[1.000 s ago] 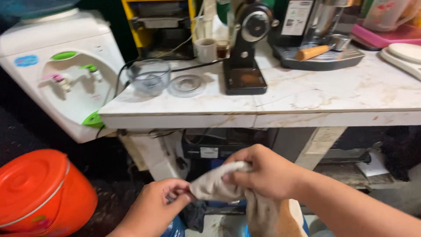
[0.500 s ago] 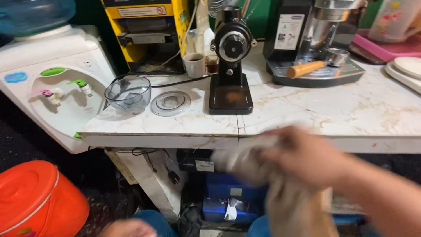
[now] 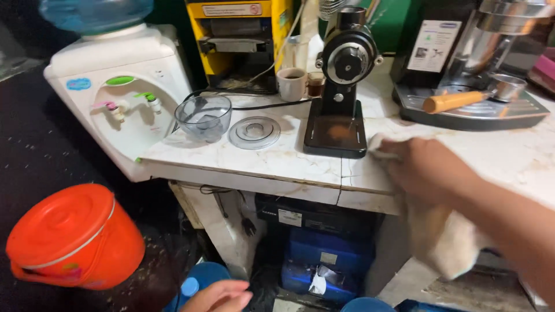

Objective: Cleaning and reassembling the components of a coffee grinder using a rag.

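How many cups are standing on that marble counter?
2: a white cup at the back, just left of the black grinder, and a small glass cup squeezed between the two. Others may hide behind the machines.

The right hand (image 3: 425,167) presses a pale cloth (image 3: 445,237) onto the marble worktop (image 3: 289,159), just beside the black coffee grinder (image 3: 341,86); the cloth's loose end hangs over the edge. The left hand (image 3: 219,296) hangs low, near an orange bucket (image 3: 72,237).

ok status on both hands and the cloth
Right hand presses cloth on countertop edge. Left hand low, empty. Coffee grinder just beside.
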